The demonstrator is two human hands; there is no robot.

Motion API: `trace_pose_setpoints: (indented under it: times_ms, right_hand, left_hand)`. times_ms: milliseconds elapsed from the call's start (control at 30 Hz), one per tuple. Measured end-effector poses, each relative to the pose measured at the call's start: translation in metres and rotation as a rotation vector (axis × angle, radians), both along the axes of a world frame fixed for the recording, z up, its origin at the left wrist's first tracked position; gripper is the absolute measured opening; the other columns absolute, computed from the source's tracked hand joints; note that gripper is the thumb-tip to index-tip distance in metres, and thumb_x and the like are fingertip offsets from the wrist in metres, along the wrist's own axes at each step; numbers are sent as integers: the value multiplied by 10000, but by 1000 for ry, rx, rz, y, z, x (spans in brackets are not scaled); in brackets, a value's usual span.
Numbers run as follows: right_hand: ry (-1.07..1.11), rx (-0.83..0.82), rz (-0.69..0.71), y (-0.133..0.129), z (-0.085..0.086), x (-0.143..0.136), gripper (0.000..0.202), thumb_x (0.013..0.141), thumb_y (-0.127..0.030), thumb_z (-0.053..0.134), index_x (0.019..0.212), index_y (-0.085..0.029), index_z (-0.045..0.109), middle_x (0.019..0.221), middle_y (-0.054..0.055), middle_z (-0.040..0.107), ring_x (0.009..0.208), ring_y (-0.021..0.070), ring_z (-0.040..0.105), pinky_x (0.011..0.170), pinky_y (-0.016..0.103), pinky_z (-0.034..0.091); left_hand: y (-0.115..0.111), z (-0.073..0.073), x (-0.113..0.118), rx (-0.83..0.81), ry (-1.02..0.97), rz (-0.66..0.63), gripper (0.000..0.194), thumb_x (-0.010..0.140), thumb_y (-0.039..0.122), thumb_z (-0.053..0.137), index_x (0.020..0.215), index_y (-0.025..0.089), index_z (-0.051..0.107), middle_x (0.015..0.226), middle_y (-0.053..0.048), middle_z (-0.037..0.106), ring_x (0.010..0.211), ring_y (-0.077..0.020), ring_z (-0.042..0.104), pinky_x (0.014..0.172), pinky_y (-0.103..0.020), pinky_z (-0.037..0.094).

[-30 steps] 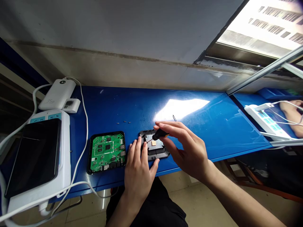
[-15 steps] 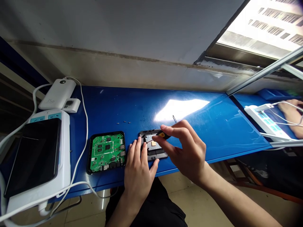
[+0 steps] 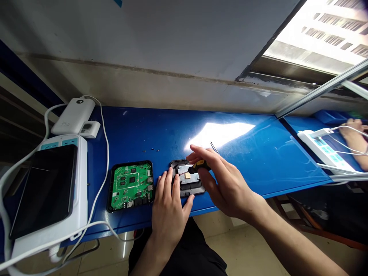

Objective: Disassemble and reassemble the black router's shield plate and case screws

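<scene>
A black plastic cover (image 3: 192, 190) with a metal plate (image 3: 184, 169) and a small tan pad (image 3: 188, 175) inside lies near the front edge of the blue table. My left hand (image 3: 169, 199) rests flat on the cover's left side, fingers stretched out. In my right hand (image 3: 222, 180) is a screwdriver with a black and yellow handle (image 3: 198, 165); its thin shaft points left to the cover's left edge, by my left fingertips. Whether the tip sits on a screw I cannot tell. Left of the cover, a green circuit board (image 3: 130, 186) lies in a black case.
Several small screws (image 3: 152, 149) lie behind the board. Tweezers (image 3: 213, 147) lie beyond my right hand. At left are a white power strip (image 3: 82, 172), a black phone (image 3: 43, 188), a white power bank (image 3: 74, 116) and cables. A co-worker's arm (image 3: 356, 142) shows at far right.
My right hand's fingers have shifted along the screwdriver handle, showing more of it. The left hand stays on the cover. The whole view has shifted slightly.
</scene>
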State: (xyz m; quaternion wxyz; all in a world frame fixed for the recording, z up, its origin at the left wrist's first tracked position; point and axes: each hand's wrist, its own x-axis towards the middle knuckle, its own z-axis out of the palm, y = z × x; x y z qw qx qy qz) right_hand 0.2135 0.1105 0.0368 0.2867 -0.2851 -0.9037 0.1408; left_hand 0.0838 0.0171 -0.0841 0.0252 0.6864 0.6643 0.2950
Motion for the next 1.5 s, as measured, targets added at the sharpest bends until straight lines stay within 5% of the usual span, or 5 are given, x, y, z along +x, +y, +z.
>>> trace_pose_setpoints:
  times_ms: [167, 400, 700, 1200, 1500]
  right_hand:
    - [-37, -27, 61, 6, 0, 0, 455, 1027, -136, 518, 1469, -155, 412, 1090, 103, 722, 946, 170, 724, 784, 288, 634]
    - [-21, 66, -34, -1, -4, -7, 289, 1011, -157, 581, 1296, -117, 545, 1059, 113, 731, 883, 158, 731, 737, 260, 624]
    - [-74, 132, -216, -14, -9, -18, 333, 1044, -170, 461, 1368, -95, 472, 993, 128, 703, 794, 180, 697, 643, 303, 603]
    - [36, 152, -78, -2, -10, 0, 491, 953, -21, 577, 1427, -130, 507, 1280, 154, 682, 1115, 181, 704, 922, 298, 621]
    - [2, 122, -40, -8, -11, 1, 484, 947, -34, 622, 1418, -95, 529, 1201, 128, 706, 1108, 156, 680, 940, 260, 617]
  left_hand:
    - [0, -1, 0, -2, 3, 5, 519, 918, 338, 682, 1338, 57, 563, 1484, -240, 558, 1366, -396, 532, 1100, -543, 502]
    - [-1, 1, 1, -17, 2, 4, 505, 926, 315, 663, 1336, 38, 562, 1450, -262, 577, 1359, -399, 537, 1100, -547, 501]
    - [0, 1, 0, -7, -24, -3, 526, 922, 318, 660, 1354, 39, 548, 1449, -262, 579, 1346, -396, 552, 1095, -551, 504]
    - [0, 1, 1, 27, -6, 1, 514, 936, 340, 650, 1352, 54, 551, 1476, -239, 566, 1355, -384, 547, 1099, -544, 503]
    - [0, 5, 0, -23, -15, -7, 504, 926, 288, 640, 1347, 24, 552, 1454, -255, 579, 1340, -399, 550, 1073, -548, 523]
